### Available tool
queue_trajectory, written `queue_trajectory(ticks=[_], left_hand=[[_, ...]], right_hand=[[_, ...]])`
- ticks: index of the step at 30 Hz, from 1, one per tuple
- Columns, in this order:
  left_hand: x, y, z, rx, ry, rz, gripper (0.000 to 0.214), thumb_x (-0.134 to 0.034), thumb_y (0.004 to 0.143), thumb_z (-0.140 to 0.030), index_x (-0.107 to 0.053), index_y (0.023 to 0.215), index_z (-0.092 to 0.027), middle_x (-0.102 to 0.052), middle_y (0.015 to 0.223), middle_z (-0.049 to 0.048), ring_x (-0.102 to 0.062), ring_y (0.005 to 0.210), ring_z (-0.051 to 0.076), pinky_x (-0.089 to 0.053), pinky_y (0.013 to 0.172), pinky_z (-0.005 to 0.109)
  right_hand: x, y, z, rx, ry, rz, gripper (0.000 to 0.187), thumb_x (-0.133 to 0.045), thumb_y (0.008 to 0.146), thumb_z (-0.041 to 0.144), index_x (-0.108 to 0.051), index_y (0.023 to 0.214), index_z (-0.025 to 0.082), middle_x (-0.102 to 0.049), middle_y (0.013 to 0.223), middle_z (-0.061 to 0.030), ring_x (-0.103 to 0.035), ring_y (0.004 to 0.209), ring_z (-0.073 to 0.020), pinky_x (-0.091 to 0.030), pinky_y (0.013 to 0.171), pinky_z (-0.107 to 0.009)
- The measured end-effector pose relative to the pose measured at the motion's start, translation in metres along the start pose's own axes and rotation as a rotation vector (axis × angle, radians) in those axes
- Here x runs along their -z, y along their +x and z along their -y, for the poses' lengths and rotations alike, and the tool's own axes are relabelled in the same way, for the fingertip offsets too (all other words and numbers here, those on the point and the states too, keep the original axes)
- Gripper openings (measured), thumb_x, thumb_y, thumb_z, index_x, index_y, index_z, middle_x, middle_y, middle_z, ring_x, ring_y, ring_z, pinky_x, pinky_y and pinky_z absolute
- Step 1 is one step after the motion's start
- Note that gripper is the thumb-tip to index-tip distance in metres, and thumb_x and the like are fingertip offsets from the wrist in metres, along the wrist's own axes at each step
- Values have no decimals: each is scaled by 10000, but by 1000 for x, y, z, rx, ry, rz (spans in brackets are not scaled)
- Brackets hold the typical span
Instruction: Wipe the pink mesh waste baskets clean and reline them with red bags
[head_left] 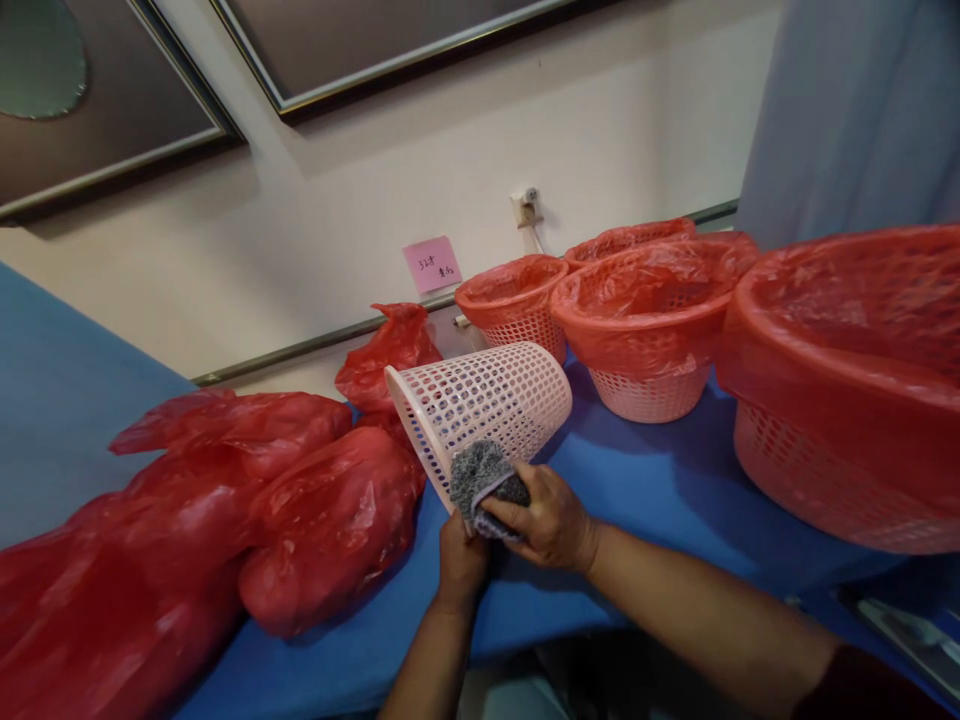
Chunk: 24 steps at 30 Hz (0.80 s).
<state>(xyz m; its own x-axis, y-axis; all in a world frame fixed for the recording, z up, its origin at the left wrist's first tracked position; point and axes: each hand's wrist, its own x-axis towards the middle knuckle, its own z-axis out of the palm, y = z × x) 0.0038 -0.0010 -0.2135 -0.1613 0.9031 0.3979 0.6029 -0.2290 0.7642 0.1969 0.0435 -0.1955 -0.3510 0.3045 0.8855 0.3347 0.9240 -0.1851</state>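
Note:
A pale pink perforated plastic wastebasket (487, 395) lies tilted on its side over the blue tablecloth (592, 475), its open rim facing left. My left hand (461, 555) is closed on the near, lower part of that rim, with some fingers hidden behind the cloth. In my right hand (551, 520) is a bunched grey cloth (484, 475), pressed against the basket's side by the rim, just above my left hand.
Filled red plastic bags (330, 520) are heaped on the left. To the right stand several pink baskets lined with red bags, the largest basket (840, 470) nearest me. A pink note (433, 265) and a wall socket (527, 208) are behind.

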Motion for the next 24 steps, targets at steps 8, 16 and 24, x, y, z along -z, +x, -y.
queue_trajectory(ticks=[8, 16, 24], left_hand=[[-3, -1, 9, 23, 118, -57, 422, -524, 700, -189, -761, 1048, -160, -794, 1032, 92, -720, 1062, 322, -560, 1006, 493], [-5, -2, 16, 58, 97, -27, 480, -507, 671, -157, -751, 1084, -152, -783, 1120, 96, -698, 1133, 315, -505, 1077, 506], [-3, -1, 6, -4, -17, 20, 390, -600, 756, -214, -746, 1116, -173, -778, 1141, 103, -711, 1098, 322, -526, 1053, 480]], right_hand=[[-3, 2, -64, -811, -19, -213, 556, -554, 854, 217, -564, 1410, 204, -517, 1332, -175, -601, 1208, -314, -535, 1011, -483], [0, -1, -68, -733, -13, -198, 626, -603, 853, 289, -500, 1461, 176, -498, 1362, -196, -581, 1246, -328, -514, 1044, -518], [-1, 13, -2, -113, 92, -34, 525, -696, 819, 254, -639, 1337, 318, -434, 1488, -104, -543, 1303, -314, -541, 1043, -467]])
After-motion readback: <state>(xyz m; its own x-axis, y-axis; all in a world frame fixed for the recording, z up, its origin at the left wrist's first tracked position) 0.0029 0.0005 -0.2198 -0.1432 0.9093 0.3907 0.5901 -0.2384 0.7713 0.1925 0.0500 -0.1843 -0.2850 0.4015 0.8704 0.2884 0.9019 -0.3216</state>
